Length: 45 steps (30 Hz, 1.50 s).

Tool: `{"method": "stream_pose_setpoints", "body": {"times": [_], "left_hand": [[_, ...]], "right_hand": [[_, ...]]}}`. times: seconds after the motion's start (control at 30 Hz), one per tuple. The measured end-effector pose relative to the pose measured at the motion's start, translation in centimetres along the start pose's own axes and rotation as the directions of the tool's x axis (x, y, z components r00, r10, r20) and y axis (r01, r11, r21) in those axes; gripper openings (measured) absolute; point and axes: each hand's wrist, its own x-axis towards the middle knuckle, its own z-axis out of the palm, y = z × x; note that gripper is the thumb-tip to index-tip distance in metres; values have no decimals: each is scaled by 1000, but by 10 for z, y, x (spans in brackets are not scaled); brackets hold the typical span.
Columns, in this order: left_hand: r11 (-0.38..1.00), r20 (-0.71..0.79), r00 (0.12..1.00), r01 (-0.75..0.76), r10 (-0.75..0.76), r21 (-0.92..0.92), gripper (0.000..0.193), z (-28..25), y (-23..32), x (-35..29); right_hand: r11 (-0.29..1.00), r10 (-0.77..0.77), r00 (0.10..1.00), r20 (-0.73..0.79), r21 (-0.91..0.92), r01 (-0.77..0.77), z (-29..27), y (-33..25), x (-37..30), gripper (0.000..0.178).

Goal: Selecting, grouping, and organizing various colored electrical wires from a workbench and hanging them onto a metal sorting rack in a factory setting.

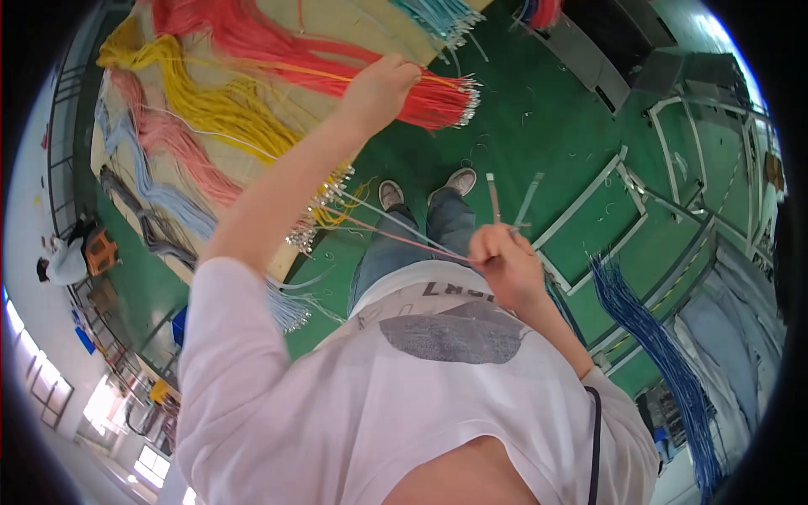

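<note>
My left hand (pixel 379 94) is pinched over the end part of the red wire bundle (pixel 438 103). A single orange-yellow wire (pixel 311 74) runs across the red bundle into its closed fingers. In front of my shirt, my right hand (pixel 509 265) is closed around a few thin wires. Their ends stick up past the fingers, one brownish-pink wire (pixel 495 198) and one pale teal wire (pixel 528 200). From the same hand a pink wire (pixel 396 233) and a whitish wire trail left toward the table.
On the table (pixel 290 109) lie yellow wires (pixel 202 88), pink wires (pixel 181 147), light blue wires (pixel 156 181) and grey wires (pixel 139 206). Teal wires (pixel 438 18) lie at its far edge. Metal frames (pixel 589 198) and a hanging dark blue bundle (pixel 652 337) stand right. Someone (pixel 66 257) is far left.
</note>
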Motion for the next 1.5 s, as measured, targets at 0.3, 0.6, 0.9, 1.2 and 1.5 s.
{"method": "stream_pose_setpoints", "body": {"times": [0.3, 0.6, 0.9, 1.2, 1.5], "left_hand": [[996, 253, 964, 62, -78, 70, 11, 49, -25, 18], [950, 218, 925, 308, -310, 47, 17, 8, -36, 60], [928, 681, 733, -249, -7, 278, 13, -11, -81, 82], [997, 168, 983, 76, -80, 27, 13, -35, -28, 198], [820, 501, 796, -511, 338, 259, 13, 74, -58, 326]], "right_hand": [[992, -67, 994, -91, 101, 76, -40, -23, -19, 25], [991, -69, 995, -78, 111, 77, -41, -40, 8, 26], [990, -82, 983, -164, 102, 100, -25, -64, 51, 26], [973, -119, 955, -270, 162, 167, -11, -85, 79, 26], [960, -168, 905, -391, 146, 241, 4, -108, 93, 26]]}}
